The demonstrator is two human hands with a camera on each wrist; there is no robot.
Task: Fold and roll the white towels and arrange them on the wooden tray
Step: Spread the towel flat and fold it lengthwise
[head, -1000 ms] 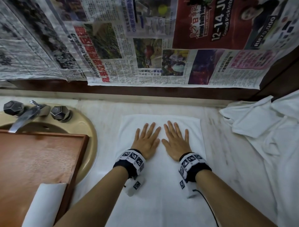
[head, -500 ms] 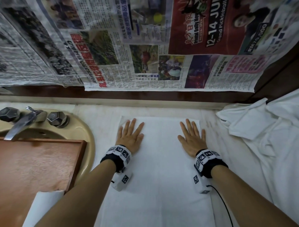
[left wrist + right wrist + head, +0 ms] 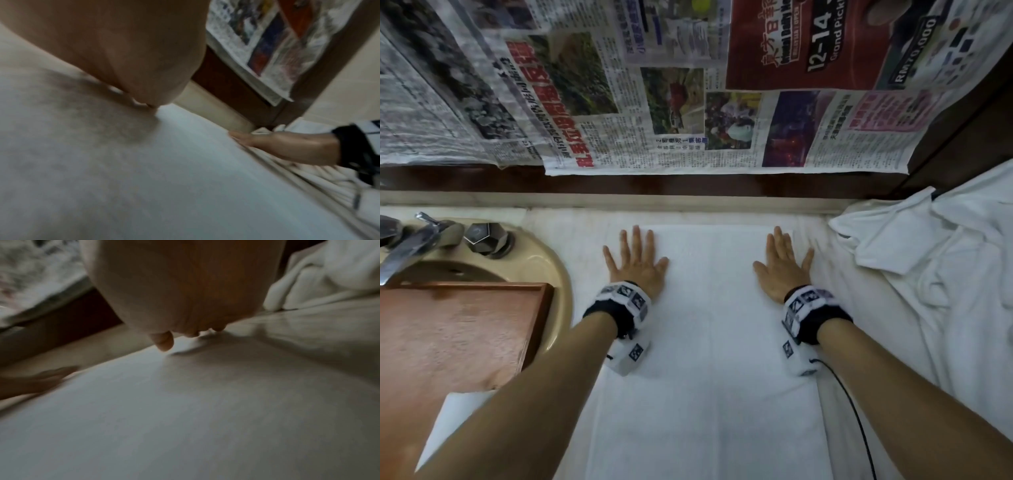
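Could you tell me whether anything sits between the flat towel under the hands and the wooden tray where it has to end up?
Nothing visible does. The towel lies flat under the left hand and right hand; the tray sits just left of it over the sink. One rolled towel already occupies the tray's near edge.

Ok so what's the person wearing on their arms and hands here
The forearms are bare, with no sleeves or gloves on the left hand or right hand. Each wrist carries a black band wrapped with white blocks printed with black square markers, plus a small white tagged box hanging below. A thin black cable trails from the right one.
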